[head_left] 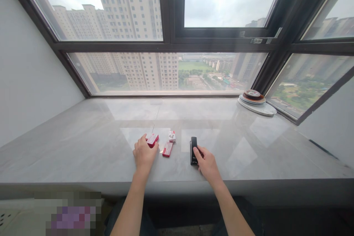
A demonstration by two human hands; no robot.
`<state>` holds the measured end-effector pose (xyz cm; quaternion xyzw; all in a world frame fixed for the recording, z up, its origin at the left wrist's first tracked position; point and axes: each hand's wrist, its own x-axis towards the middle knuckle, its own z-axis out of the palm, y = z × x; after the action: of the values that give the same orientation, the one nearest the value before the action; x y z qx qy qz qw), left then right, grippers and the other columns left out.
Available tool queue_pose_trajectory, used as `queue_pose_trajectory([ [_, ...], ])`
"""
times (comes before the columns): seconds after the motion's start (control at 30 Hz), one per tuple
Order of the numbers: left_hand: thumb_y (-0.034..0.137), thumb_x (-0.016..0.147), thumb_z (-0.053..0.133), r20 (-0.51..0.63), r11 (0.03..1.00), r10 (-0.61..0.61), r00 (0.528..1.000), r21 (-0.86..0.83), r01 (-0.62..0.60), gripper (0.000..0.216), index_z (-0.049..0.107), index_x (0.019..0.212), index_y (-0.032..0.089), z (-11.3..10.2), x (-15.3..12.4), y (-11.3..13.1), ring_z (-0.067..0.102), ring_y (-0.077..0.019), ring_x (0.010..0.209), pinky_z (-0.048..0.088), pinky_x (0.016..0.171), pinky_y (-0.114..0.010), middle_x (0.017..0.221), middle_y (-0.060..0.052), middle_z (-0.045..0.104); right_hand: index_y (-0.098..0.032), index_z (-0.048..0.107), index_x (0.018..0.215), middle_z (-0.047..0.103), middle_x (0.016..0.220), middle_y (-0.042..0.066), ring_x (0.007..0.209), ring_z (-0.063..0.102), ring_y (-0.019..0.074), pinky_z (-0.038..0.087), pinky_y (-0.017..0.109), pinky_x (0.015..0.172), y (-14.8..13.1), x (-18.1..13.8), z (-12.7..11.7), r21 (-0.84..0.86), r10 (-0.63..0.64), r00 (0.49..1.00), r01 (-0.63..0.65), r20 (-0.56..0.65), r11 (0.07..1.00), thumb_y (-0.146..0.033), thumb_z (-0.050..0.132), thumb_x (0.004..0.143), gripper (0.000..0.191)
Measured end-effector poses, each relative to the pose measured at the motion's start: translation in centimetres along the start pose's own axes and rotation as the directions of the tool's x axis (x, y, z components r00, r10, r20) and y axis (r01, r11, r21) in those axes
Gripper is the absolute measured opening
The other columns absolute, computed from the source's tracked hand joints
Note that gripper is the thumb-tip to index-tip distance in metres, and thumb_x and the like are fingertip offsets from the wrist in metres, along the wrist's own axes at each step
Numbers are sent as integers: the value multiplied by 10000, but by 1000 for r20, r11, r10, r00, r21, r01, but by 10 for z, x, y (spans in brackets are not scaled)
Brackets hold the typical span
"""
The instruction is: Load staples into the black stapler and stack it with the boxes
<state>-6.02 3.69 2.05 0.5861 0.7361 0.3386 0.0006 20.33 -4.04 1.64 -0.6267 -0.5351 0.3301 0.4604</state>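
A small red-and-white box (153, 139) is gripped between the thumb and fingers of my left hand (145, 152). Just right of it, a second red-and-white box (167, 149) lies flat on the stone sill. Behind that one, almost touching it, sits a little white box (172, 136) with red and dark print. My right hand (207, 163) is closed around the right side of a black stapler (194, 151), thumb on top. The stapler lies lengthwise away from me, and its far end sticks out past my fingers.
The grey marble-look sill (83, 147) spans the view, its front edge near my forearms. A stack of plates (257, 103) stands in the far right corner by the window. Dark window frames (166, 47) rise behind. A dark strip (323, 149) lies along the right wall.
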Motion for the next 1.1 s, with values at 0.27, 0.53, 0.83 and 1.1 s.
queue_pose_trajectory([
  [0.27,490,920,581,-128,999,-30,991,17,32,547,479,1401,251,-24,-11,-24,563,-299,1103,418,919,-431,1168,-66,665,-185,705,1167,542,626,-28,426,535,136,433,249,414,4,1,0,28,24,1000,-24,13,999,-660,450,957,579],
  [0.53,433,934,574,-62,994,50,997,100,-44,422,585,1327,280,-37,-48,-19,497,-343,1181,398,973,-496,1268,-107,596,-186,710,1188,566,659,-12,431,538,140,443,258,429,7,3,2,25,20,1000,-20,-5,999,-645,467,952,571],
  [0.83,376,938,593,111,949,316,942,-41,-314,452,553,1382,305,7,-54,59,481,-311,1220,403,982,-457,1314,-94,531,-159,661,1319,661,757,30,492,555,138,434,250,455,6,3,0,35,34,999,-34,-1,999,-630,509,931,629],
  [1.1,374,899,635,126,971,237,963,-15,-237,343,573,1202,226,-1,-64,40,506,-316,1136,416,929,-459,1196,-100,581,-197,655,1276,713,955,52,687,637,163,516,279,640,14,10,-23,-47,-48,999,48,-4,998,-528,592,909,498],
])
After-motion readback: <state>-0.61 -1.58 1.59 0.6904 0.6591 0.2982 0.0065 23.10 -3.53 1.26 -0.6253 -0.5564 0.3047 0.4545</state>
